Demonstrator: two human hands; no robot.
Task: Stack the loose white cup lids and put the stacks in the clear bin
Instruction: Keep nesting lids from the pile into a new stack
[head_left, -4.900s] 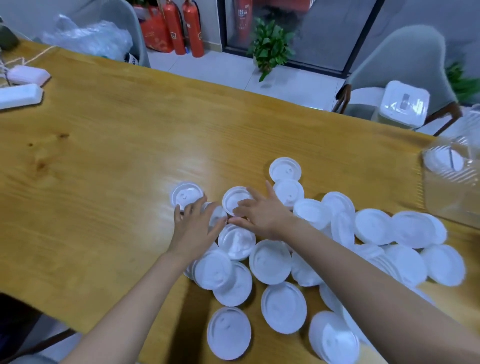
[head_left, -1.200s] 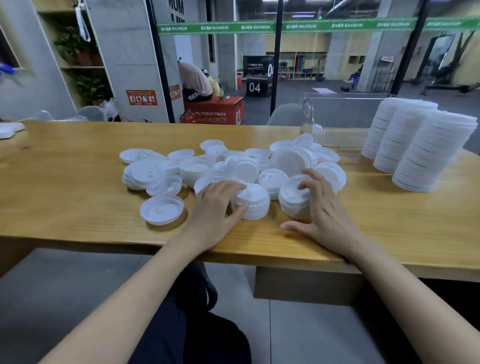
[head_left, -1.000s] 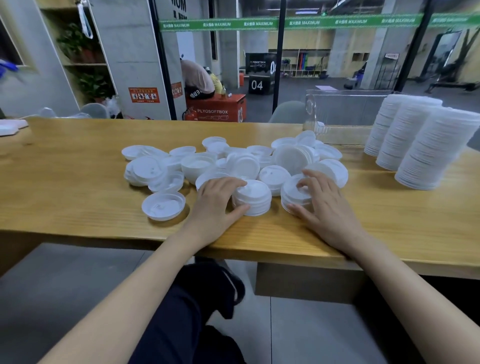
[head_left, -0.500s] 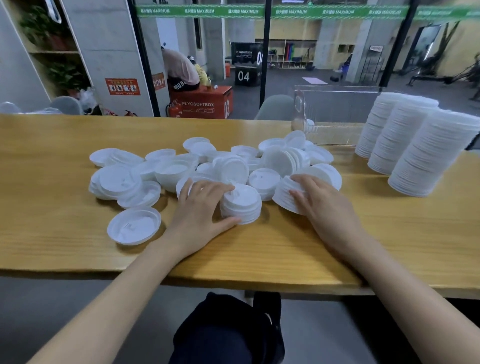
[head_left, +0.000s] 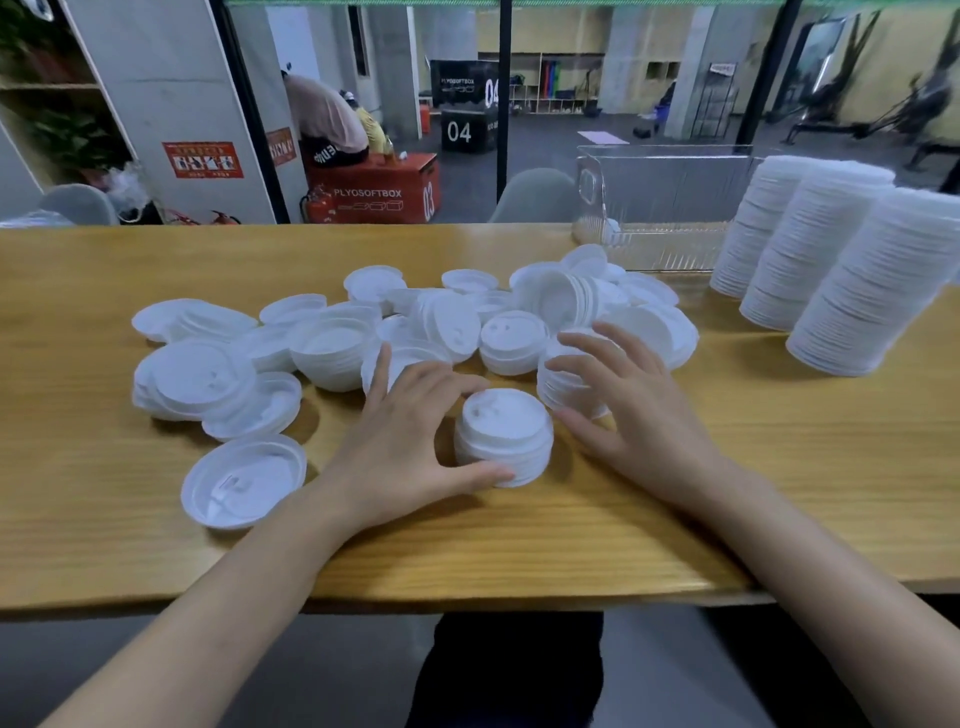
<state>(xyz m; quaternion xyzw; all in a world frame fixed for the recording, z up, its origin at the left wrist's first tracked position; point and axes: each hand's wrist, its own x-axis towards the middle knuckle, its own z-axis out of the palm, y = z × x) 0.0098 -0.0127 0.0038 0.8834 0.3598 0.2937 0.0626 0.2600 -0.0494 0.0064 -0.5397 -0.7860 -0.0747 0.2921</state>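
Several loose white cup lids (head_left: 332, 348) lie in a heap across the middle of the wooden table (head_left: 779, 467). My left hand (head_left: 405, 447) curls round a short stack of lids (head_left: 504, 436) near the table's front edge, thumb at its front and fingers behind it. My right hand (head_left: 634, 410) lies just to the right with fingers spread, touching a second short stack (head_left: 566, 389). The clear bin (head_left: 670, 208) stands at the back right, with one or two lids in its left end.
Three tall lid stacks (head_left: 815, 254) stand at the right, beside the bin. One upturned lid (head_left: 244, 480) lies alone at the front left. A grey chair (head_left: 535, 197) is behind the table, and a glass wall beyond it.
My left hand has drawn its short stack out of the heap toward the front edge. My right hand's fingers have spread and loosened over the second stack.
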